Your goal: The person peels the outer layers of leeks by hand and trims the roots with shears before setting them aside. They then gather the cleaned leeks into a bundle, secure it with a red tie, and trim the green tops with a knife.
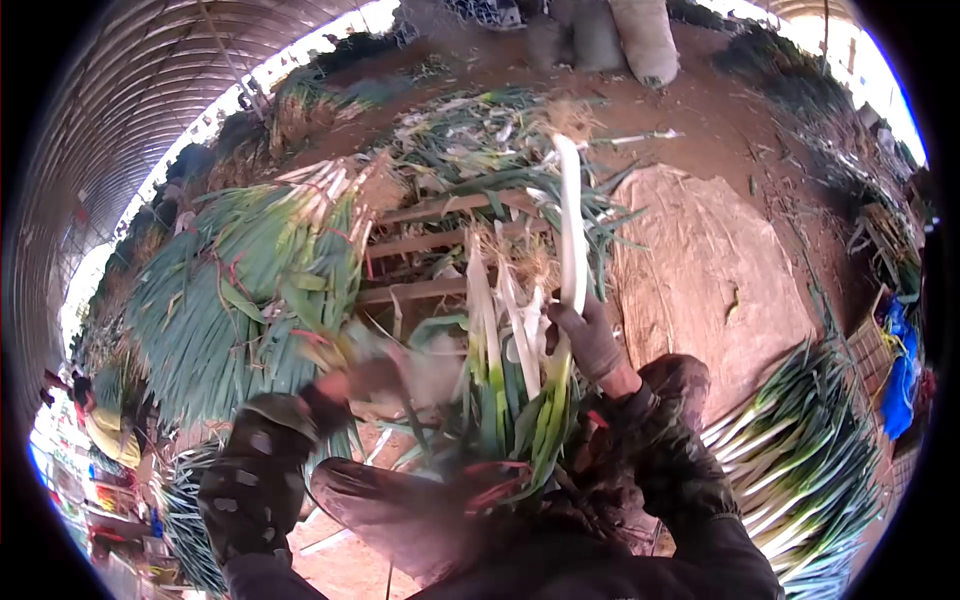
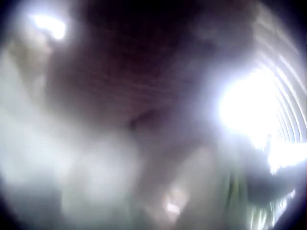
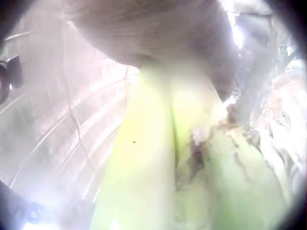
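Observation:
My gloved right hand (image 1: 592,342) grips a long green onion (image 1: 572,215) around its stalk, white shank pointing up and away, green leaves running down toward my lap. In the right wrist view the glove (image 3: 158,33) closes over the pale green leaf bases (image 3: 144,148). My left hand (image 1: 385,382) is a motion blur to the left of the stalks, with a whitish smear beside it; I cannot tell whether it holds anything. Blur fills most of the left wrist view. Several unpeeled green onions (image 1: 480,300) stand with roots up between my hands.
A large tied heap of green onions (image 1: 240,290) lies at left, beside wooden slats (image 1: 430,240). To the right, a brown sheet (image 1: 710,270) covers the ground, and cleaned green onions (image 1: 800,470) lie in rows. Peelings (image 1: 470,140) litter the far side; sacks (image 1: 640,40) stand beyond.

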{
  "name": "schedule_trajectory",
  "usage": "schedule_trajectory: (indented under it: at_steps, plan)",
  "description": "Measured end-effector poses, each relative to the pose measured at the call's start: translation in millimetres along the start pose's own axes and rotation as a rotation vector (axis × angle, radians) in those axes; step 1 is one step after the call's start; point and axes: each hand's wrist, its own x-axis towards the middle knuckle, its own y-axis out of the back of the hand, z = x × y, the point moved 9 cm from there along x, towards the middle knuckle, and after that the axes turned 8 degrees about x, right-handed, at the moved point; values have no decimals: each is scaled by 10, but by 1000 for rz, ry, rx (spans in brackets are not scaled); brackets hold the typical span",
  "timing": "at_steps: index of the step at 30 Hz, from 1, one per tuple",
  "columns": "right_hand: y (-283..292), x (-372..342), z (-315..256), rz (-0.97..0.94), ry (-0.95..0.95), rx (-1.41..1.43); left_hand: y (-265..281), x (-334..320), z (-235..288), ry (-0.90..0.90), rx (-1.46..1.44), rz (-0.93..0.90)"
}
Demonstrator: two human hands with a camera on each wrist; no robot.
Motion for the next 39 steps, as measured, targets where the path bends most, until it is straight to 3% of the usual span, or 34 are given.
schedule_trajectory:
  at_steps: [2,4,8,10,13,14,16,18,19,20,21,22,24,25,27,30,31,32,33,35,37,39]
  plan:
    - [27,-99,28,-37,-52,53,-408,-261,190,-72,27,-148]
    - [83,-143,76,-85,-18,54,-165,-161,-60,-3,94,-57]
    - [47,-166,154,-105,7,91,1202,668,-790,324,207,505]
    - [78,-119,259,-50,-4,-14,1475,1246,-906,434,170,580]
    - [20,-133,329,-32,-22,-47,863,1716,-212,321,-30,256]
    - [-3,-109,386,-30,-33,-84,621,1616,338,211,-152,108]
    - [-28,-77,487,-12,-35,-218,86,1309,892,267,-649,108]
    - [-58,-86,649,-6,-6,-410,129,1196,1121,149,-225,375]
    - [-58,-88,813,-50,39,-369,60,1200,1081,129,-207,448]
    - [-129,-151,833,-43,-37,-296,20,1234,948,161,-171,415]
    - [-251,-164,747,-79,83,-351,-19,1268,819,191,-134,380]
    - [-284,-210,829,-80,-15,-347,-107,1340,636,262,-110,228]
    - [-503,-310,765,-83,-115,-329,-173,1450,308,223,16,134]
    - [-588,-334,771,-106,-75,-344,-114,1378,166,257,91,222]
    - [-704,-342,736,-141,-22,-332,-141,1305,-61,254,324,107]
    - [-912,-386,690,-210,-175,-282,160,892,-719,601,151,443]
    - [-926,-493,661,-243,-127,-384,417,568,-823,560,67,675]
    - [-894,-631,715,-274,-200,-379,419,471,-1437,701,10,728]
    - [-782,-677,785,-269,-133,-373,256,531,-2193,734,92,530]
    - [-590,-612,782,-166,-93,-265,621,137,-2141,728,247,205]
    - [-455,-328,712,-10,-92,-174,477,-49,-1582,622,306,-123]
    - [-402,-8,837,-12,-60,-283,-345,-53,-1712,364,394,12]
